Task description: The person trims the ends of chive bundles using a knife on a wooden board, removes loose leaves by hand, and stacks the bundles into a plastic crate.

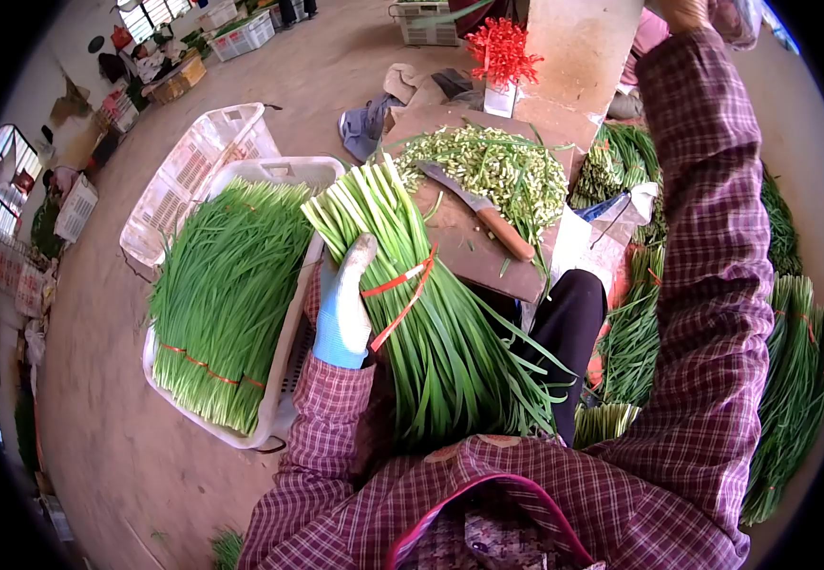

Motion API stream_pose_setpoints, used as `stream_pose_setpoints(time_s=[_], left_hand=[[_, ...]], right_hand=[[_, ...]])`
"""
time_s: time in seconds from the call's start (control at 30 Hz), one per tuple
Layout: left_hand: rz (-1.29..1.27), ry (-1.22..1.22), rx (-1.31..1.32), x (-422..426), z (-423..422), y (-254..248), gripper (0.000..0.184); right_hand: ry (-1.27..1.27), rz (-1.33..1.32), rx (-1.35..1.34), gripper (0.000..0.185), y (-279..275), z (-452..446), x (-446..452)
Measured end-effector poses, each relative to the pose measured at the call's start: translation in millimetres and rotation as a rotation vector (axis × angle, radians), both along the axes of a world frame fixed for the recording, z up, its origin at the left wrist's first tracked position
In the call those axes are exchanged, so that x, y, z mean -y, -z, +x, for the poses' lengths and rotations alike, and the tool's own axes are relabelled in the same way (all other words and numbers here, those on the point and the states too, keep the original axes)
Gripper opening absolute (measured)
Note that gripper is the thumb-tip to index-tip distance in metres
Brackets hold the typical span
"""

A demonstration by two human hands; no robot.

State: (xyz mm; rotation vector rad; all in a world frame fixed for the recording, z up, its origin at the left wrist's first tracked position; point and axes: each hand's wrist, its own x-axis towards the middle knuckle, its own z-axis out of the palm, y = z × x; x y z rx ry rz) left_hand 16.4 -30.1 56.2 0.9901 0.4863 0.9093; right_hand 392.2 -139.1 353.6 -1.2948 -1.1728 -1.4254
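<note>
My left hand [345, 299], in a blue and white glove, is wrapped round a bundle of long green stalks [431, 323] with pale cut ends and a red tie. The bundle leans over my lap. My right hand [685, 13] is raised at the top right edge, mostly cut off by the frame, and its fingers cannot be made out. Beyond the bundle, a knife [492, 220] with a brown handle lies on a brown board [454, 242], beside a heap of trimmed pale ends [497, 166].
Left of me, a white crate [274, 418] holds tied green bundles, with another crate [193, 171] tilted behind it. A cluster of red ties [505, 52] stands past the board. More green bundles [787, 399] lie at the right. Other crates [244, 38] are farther back.
</note>
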Motion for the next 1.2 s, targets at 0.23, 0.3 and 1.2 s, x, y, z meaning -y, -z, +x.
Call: stream_pose_setpoints(time_s=[0.23,0.3,1.2], left_hand=[[0.106,0.062,0.021,-1,8,-11,0.051],[0.131,0.1,0.032,3,9,-24,0.051],[0.129,-0.02,0.051,3,11,-16,0.047]], right_hand=[[-0.207,-0.691,-0.1,0.03,142,-133,9],[-0.404,-0.986,-0.351,0.032,185,-187,5],[-0.118,-0.874,-0.376,0.045,184,-181,-7]])
